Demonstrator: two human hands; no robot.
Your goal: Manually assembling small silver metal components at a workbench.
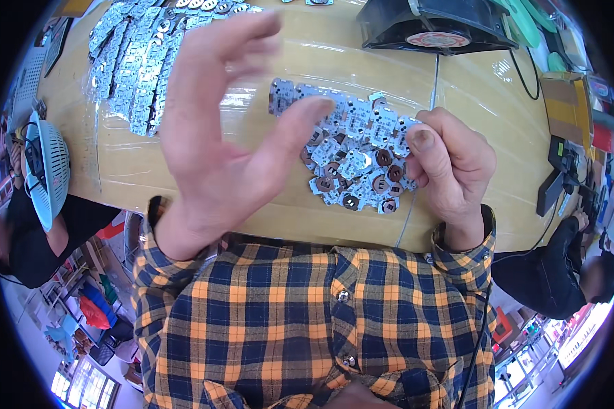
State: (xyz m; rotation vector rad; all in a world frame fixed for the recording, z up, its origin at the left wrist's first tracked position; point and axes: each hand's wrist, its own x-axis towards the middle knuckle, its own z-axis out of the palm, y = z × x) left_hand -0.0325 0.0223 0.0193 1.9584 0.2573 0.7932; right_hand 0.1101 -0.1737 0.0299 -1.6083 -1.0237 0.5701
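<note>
A long strip of joined circuit boards (361,117) slants over the table in front of me. Its right end is pinched between the thumb and curled fingers of my right hand (454,163). My left hand (218,150) is raised with thumb and fingers spread wide, its fingertips blurred by motion. The left thumb overlaps the strip's left half; whether it touches cannot be made out. Just below the strip lies a heap of small separate circuit boards (358,174), several with round dark or silvery parts. My left hand hides some of the strip's surroundings.
Overlapping rows of circuit board panels (133,68) cover the far left of the yellowish table (252,221). A black fan (416,31) stands at the far right, with a cardboard box (566,109) beyond its cable. A light blue basket (54,170) sits at the left edge. Other people sit at both sides.
</note>
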